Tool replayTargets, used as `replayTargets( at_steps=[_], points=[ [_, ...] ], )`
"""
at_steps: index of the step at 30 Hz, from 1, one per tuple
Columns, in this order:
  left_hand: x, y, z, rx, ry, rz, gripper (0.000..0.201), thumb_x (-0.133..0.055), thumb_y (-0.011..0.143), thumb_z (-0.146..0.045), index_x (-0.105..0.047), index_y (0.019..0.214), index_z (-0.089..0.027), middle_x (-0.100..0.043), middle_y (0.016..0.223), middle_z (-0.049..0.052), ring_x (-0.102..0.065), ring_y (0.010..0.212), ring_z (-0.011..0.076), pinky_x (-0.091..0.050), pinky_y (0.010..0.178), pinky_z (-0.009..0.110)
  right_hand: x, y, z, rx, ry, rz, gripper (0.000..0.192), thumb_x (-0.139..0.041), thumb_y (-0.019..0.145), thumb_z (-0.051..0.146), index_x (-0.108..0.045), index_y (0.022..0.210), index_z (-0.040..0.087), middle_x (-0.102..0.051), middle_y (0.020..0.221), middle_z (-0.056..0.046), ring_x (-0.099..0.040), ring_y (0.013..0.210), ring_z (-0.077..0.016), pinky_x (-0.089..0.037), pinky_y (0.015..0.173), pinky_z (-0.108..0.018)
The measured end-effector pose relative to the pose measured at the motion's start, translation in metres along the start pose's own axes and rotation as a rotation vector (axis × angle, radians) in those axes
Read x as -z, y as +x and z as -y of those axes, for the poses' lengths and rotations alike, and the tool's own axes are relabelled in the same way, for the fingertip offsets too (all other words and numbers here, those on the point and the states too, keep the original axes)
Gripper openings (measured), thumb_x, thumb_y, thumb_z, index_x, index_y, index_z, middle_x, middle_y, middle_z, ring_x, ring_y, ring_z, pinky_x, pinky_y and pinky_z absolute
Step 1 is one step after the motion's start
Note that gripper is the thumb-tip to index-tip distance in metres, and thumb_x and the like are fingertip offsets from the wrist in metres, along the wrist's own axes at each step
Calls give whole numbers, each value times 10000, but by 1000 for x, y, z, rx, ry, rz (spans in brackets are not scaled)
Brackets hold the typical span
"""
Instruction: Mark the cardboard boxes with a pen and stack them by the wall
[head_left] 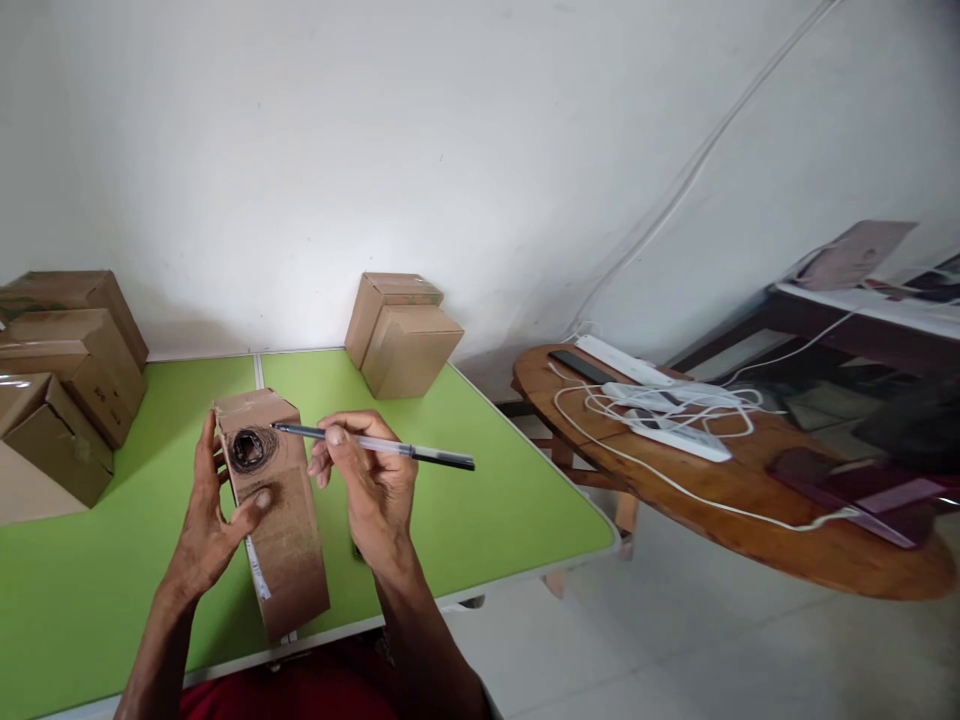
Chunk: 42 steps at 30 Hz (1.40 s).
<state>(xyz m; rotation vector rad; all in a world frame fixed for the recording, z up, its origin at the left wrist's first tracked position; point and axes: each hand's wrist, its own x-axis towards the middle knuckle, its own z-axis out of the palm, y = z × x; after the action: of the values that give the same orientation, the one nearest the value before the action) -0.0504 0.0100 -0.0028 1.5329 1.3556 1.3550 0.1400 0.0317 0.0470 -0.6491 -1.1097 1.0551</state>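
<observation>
My left hand (214, 510) grips a tall brown cardboard box (281, 540) that stands tilted on the green table (480, 500), thumb on its front face. A dark scribbled circle (250, 448) marks the box near its top. My right hand (371, 480) holds a clear pen with a black cap (375, 444) lying almost level. The pen's tip touches the right edge of the dark circle.
Two stacked cardboard boxes (401, 335) stand at the table's far edge by the white wall. Several more boxes (64, 375) are piled at the left. A round wooden table (750, 510) to the right carries power strips and white cables (660, 410).
</observation>
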Motion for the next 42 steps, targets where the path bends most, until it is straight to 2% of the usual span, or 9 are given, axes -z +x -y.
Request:
replayTargets(
  at_steps=[7,11,14,19,24,29,34,37,42],
  points=[
    [1,2,1,46,2,-62,1297,-850,788,-787,-275,1796,-207,-489,1721,250,-443,1633,501,-378,1327,716,-10,-1,-1,16,49,238,259,-816,1054,482,-814,1164,248,-811,962,-32,-737,752,-150,-587,671,-270],
    [15,4,4,22,-51,-152,1163,-907,742,-740,-453,1664,-194,-641,1534,207,-613,1448,458,-546,1198,623,18,3,-5,43,94,47,385,-782,1040,622,-759,1064,238,-757,820,4,-701,655,-148,-528,565,-246],
    [28,8,12,-34,-38,-270,972,-899,768,-708,-565,1521,-193,-700,1381,147,-653,1306,402,-545,1183,585,44,8,-18,-49,-289,-42,440,-598,1139,631,-678,980,228,-676,725,32,-625,589,-136,-459,535,-239],
    [35,12,23,-104,-38,-354,807,-903,800,-638,-586,1428,-243,-653,1362,97,-607,1325,377,-410,1303,584,40,11,-59,-469,-1206,313,298,-660,1153,371,-741,938,180,-827,916,-87,-791,863,-221,-510,735,-288],
    [33,13,22,-121,-33,-331,786,-931,768,-625,-610,1379,-250,-670,1304,87,-626,1313,372,-359,1345,597,13,7,-89,-586,-1316,391,234,-704,1108,313,-831,1012,142,-860,1162,-230,-838,1151,-354,-580,858,-363],
    [32,13,18,-97,-10,-302,818,-913,787,-632,-595,1441,-259,-671,1367,99,-632,1343,384,-384,1337,608,8,2,-96,-635,-1375,414,236,-672,1127,304,-825,1155,127,-843,1238,-237,-829,1205,-364,-615,899,-389],
    [31,10,13,-100,-7,-286,830,-928,761,-648,-616,1418,-248,-689,1315,108,-637,1312,386,-404,1318,638,21,-9,-86,-571,-1389,364,367,-680,1145,423,-722,1368,135,-807,1331,-202,-787,1269,-323,-605,1009,-390],
    [32,9,13,-111,0,-259,822,-913,795,-640,-600,1450,-255,-690,1358,118,-641,1322,379,-421,1305,638,42,-18,-77,-562,-1476,191,569,-774,1087,418,-602,1526,100,-655,1566,-277,-642,1478,-374,-555,1154,-465],
    [31,10,21,-120,-20,-248,898,-911,809,-642,-559,1544,-264,-676,1451,143,-639,1376,377,-516,1241,570,84,-31,-70,-752,-1455,-59,781,-1001,827,425,-637,1432,92,-648,1514,-316,-609,1461,-468,-523,1179,-590]
  ],
)
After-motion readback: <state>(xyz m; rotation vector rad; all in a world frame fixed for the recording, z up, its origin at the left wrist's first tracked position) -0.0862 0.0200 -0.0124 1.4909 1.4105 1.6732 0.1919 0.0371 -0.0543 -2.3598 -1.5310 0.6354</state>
